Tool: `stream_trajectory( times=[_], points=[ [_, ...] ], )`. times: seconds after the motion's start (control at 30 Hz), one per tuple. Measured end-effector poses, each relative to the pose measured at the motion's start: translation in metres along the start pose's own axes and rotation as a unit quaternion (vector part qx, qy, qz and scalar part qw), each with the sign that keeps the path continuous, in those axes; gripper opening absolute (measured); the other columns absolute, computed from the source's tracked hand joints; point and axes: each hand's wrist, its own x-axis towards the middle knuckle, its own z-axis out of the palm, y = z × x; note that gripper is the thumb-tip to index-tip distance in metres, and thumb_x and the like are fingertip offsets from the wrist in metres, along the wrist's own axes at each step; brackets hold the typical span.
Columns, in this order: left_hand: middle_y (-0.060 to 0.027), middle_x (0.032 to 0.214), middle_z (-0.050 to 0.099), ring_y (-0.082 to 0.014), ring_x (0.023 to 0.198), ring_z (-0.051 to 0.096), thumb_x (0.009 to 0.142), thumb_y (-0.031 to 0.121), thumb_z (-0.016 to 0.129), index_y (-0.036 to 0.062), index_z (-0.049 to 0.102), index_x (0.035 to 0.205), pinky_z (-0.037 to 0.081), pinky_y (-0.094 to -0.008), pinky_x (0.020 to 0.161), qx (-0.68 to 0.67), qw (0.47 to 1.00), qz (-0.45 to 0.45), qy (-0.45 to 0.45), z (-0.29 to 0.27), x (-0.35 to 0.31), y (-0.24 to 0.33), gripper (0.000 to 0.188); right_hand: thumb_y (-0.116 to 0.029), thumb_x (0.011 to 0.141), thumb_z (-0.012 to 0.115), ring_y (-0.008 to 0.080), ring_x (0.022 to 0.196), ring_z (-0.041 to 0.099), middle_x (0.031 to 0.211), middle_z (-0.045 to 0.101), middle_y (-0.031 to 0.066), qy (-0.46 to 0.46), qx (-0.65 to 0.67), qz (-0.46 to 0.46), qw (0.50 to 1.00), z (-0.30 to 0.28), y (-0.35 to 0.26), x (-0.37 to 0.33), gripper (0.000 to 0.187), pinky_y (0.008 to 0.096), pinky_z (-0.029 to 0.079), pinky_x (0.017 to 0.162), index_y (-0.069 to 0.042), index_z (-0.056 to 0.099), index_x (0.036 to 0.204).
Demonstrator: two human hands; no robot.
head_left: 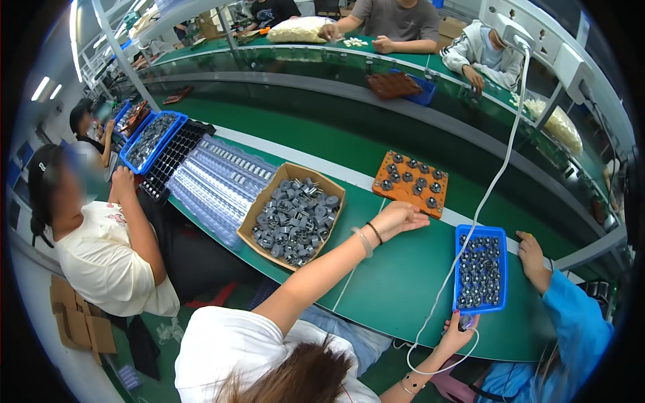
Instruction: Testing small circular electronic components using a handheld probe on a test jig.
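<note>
Nearest, the right hand (460,332) sits well right of the box and nearer the person, at the near end of the blue tray (502,258); something small and pale purple shows by its fingers, but whether the grip is pinching it I cannot tell. The blue tray, filled with rows of dark metal parts, lies on the bench (376,289) well right of the box, and a white cable (526,67) hangs down in front of it. Right of the blue tray, and so farthest right of the box, a co-worker's hand (533,262) with a blue sleeve (574,302) rests at the bench.

The box (316,177) itself is open cardboard, heaped with grey round parts (295,221). To its right is the left hand (398,218), palm turned partly down, fingers reaching rightward; whether its grip holds anything I cannot tell. Just past that hand, right of the box, lies the orange tray (381,176), with dark parts standing on it.

Left of the box come clear trays (222,178), then a black tray (178,161), then a blue bin (166,145) of grey parts. Well beyond the box, a bag (299,30) of pale pieces lies beside a person in grey (403,23).
</note>
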Motion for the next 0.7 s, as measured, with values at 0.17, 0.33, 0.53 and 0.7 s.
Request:
stream_trajectory(
  times=[0.17, 0.33, 0.53, 0.7],
  points=[
    [-0.0338, 0.125, 0.039, -0.0385, 0.115, 0.049, 0.083, -0.009, 0.036, -0.0163, 0.017, 0.131, 0.047, -0.0354, 0.099, -0.072, 0.996, -0.033, 0.049, -0.019, 0.002, -0.004, 0.052, -0.006, 0.080, 0.069, 0.0087, 0.054, 0.051, 0.076, 0.057, 0.0057, -0.009, 0.017, 0.001, 1.000, 0.001, 0.000, 0.001, 0.069, 0.0199, 0.039, 0.044, -0.002, 0.032, 0.138],
    [-0.0339, 0.117, 0.045, -0.0385, 0.109, 0.054, 0.085, -0.007, 0.038, -0.0182, 0.024, 0.124, 0.051, -0.0368, 0.093, -0.058, 0.996, -0.030, 0.064, -0.022, 0.021, 0.001, 0.043, -0.004, 0.080, 0.068, 0.0089, 0.055, 0.051, 0.077, 0.057, 0.0052, -0.010, 0.027, 0.012, 1.000, 0.002, 0.000, 0.000, 0.069, 0.0203, 0.040, 0.046, -0.003, 0.032, 0.138],
    [-0.0351, 0.112, 0.049, -0.0383, 0.102, 0.058, 0.084, -0.006, 0.035, -0.0186, 0.027, 0.118, 0.055, -0.0365, 0.088, -0.055, 0.996, -0.019, 0.069, -0.037, 0.051, 0.002, 0.037, -0.002, 0.079, 0.067, 0.0089, 0.055, 0.051, 0.077, 0.057, 0.0045, -0.006, 0.020, 0.015, 1.000, 0.005, -0.001, -0.001, 0.069, 0.0203, 0.040, 0.046, -0.004, 0.032, 0.139],
    [-0.0324, 0.114, 0.050, -0.0397, 0.098, 0.060, 0.083, -0.007, 0.035, -0.0192, 0.026, 0.121, 0.056, -0.0383, 0.085, -0.072, 0.992, 0.003, 0.105, -0.035, 0.083, 0.017, 0.041, -0.001, 0.080, 0.067, 0.0089, 0.055, 0.052, 0.076, 0.056, 0.0041, -0.004, 0.030, 0.020, 0.999, 0.003, -0.003, -0.002, 0.069, 0.0203, 0.040, 0.046, -0.004, 0.031, 0.139]
  ],
)
